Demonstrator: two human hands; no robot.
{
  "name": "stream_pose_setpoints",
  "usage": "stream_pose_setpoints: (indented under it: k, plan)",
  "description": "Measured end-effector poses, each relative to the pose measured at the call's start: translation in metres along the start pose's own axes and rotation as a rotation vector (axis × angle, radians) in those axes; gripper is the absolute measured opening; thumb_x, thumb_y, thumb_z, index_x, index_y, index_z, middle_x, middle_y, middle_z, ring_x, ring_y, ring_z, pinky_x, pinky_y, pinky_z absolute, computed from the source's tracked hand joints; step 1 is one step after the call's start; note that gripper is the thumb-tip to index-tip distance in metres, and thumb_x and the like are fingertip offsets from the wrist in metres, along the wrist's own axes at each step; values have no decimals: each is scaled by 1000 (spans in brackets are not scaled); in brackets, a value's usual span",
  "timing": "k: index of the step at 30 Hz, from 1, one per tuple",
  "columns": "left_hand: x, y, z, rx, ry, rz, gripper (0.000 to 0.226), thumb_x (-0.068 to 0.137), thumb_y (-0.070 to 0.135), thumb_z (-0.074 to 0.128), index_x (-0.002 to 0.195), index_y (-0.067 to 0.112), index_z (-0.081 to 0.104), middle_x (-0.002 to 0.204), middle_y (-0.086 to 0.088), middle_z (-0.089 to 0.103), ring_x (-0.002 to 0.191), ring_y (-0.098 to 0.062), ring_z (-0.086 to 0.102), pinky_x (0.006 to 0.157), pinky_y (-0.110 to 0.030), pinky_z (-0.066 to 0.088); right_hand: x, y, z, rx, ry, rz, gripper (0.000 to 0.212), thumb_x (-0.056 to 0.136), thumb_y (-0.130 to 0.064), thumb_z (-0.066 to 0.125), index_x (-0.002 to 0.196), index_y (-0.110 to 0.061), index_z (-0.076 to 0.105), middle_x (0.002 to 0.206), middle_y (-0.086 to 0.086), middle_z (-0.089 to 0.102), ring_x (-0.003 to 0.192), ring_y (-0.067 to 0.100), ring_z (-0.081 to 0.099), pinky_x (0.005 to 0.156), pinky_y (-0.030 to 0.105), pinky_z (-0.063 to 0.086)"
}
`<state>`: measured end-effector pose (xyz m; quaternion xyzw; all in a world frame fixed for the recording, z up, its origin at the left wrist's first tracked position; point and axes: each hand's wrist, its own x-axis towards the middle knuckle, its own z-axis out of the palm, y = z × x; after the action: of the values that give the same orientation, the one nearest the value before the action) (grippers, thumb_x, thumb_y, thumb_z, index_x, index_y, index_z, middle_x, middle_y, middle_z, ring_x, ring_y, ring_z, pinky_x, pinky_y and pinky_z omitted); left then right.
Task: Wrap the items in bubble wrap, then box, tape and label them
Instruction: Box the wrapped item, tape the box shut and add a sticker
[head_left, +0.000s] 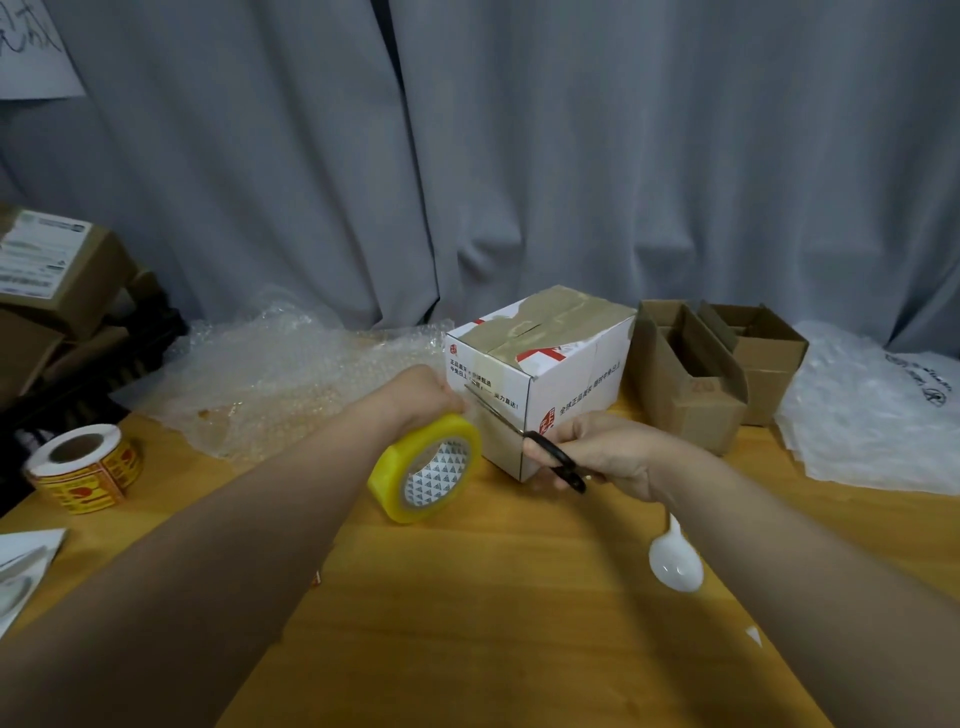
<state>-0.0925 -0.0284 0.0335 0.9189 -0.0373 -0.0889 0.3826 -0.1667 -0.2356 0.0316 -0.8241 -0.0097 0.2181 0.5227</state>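
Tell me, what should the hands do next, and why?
Probably close the scissors to cut the tape roll free. The left hand holds it at the white box, its top already taped; the right hand points the blades toward the roll.

Box (566, 374): white printed cardboard, matt. Tape roll (415, 452) beside box: glossy yellowish plastic. Table (467, 597) under box: smooth wood, light sheen.

Both bare forearms come in from the near side and angle toward each other, hands close together in the middle. Left hand (431, 395) is curled over the top of the tape roll (426, 467), and the right hand (597, 452) grips the scissors (556, 457) handles, blades pointing left.
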Motion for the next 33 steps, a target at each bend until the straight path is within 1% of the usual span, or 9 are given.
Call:
stream_pose_setpoints:
  k: [6,12,15,18,23,25,27,30,33]
  plan:
    - [1,0,0,8,5,-17,11,81,22,66,84,12,67,77,-2,64,70,-15,59,62,-25,46,14,-11,6,-31,53,-17,42,74,-41,76,95,-5,74,89,10,74,56,5,61,57,15,47]
    - [1,3,-1,16,-15,-34,23,79,22,68,96,7,69,80,-4,64,73,-17,60,62,-25,48,19,-3,8,26,125,-53,29,78,-31,76,89,-4,74,60,3,67,50,9,54,48,16,44]
    - [-3,5,-3,31,0,-34,13,81,22,66,85,9,65,76,-2,62,70,-16,58,60,-26,47,25,8,10,8,141,-36,29,77,-27,79,89,-1,74,58,5,63,52,13,52,49,18,45]
    - [-9,2,-3,8,6,-10,9,84,15,62,76,12,60,65,1,55,62,-13,52,52,-21,41,31,29,15,-260,86,70,35,73,-30,82,93,-3,71,67,8,61,55,15,53,53,20,47]
    - [-26,-15,-6,-151,69,41,5,86,13,62,82,13,64,75,5,62,68,-8,58,53,-16,43,33,36,26,-742,89,54,40,82,-28,72,120,-19,61,116,1,62,104,18,58,86,26,50]
    - [-34,-20,-8,-211,114,79,5,86,12,62,83,13,67,77,7,64,69,-5,58,49,-10,43,31,24,30,-901,67,40,33,87,-23,62,120,-19,62,117,2,61,107,21,57,86,30,51]
    - [-43,-23,-10,-276,144,100,6,87,12,63,83,11,68,77,6,65,68,-5,58,48,-7,44,27,10,35,-996,216,-39,19,90,-30,56,99,-16,66,98,2,65,94,24,60,72,32,53]
    - [-54,-22,-6,-299,157,141,8,87,15,65,87,9,70,78,5,65,67,-5,57,52,-6,44,24,-10,46,-580,538,-324,32,90,-47,56,91,-17,65,80,-5,62,81,16,60,67,30,49]
    - [-63,-18,3,-276,159,197,5,86,15,67,85,10,69,73,3,63,65,-6,56,55,-10,45,25,-24,59,-205,401,-406,37,84,-40,70,110,-15,66,96,0,65,90,13,61,85,29,50]
